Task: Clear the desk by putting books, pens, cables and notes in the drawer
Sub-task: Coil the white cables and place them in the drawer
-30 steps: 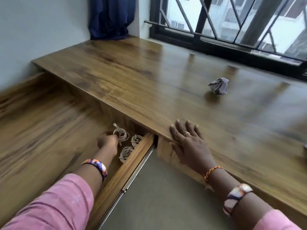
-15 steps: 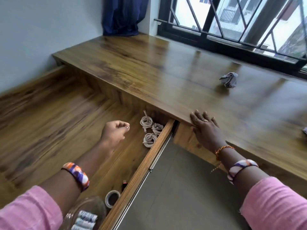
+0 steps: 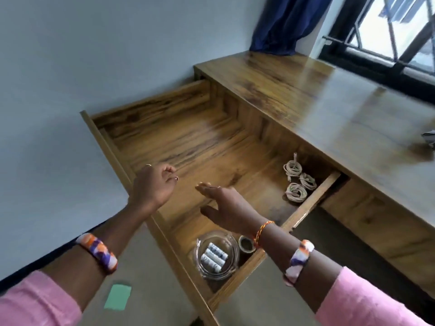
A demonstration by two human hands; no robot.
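Green paper note (image 3: 117, 296) flat on the floor at lower left, below the left forearm. Left hand (image 3: 153, 184) over the drawer's (image 3: 188, 128) left rim, fingers (image 3: 170, 171) loosely curled, holding nothing. Right hand (image 3: 226, 208) just beside it above the open drawer, fingers straight and together, thumb spread, also holding nothing. Under the right wrist, in the drawer's near corner, glass bowl (image 3: 215, 256) with batteries (image 3: 213, 256) inside, tape roll (image 3: 246, 244) just beside it. Farther right, three coiled cables (image 3: 297, 181) against the drawer's far right end, close together. Counter (image 3: 341, 109) beyond, glossy wood; crumpled paper (image 3: 429, 138) on it, cut off by the right edge.
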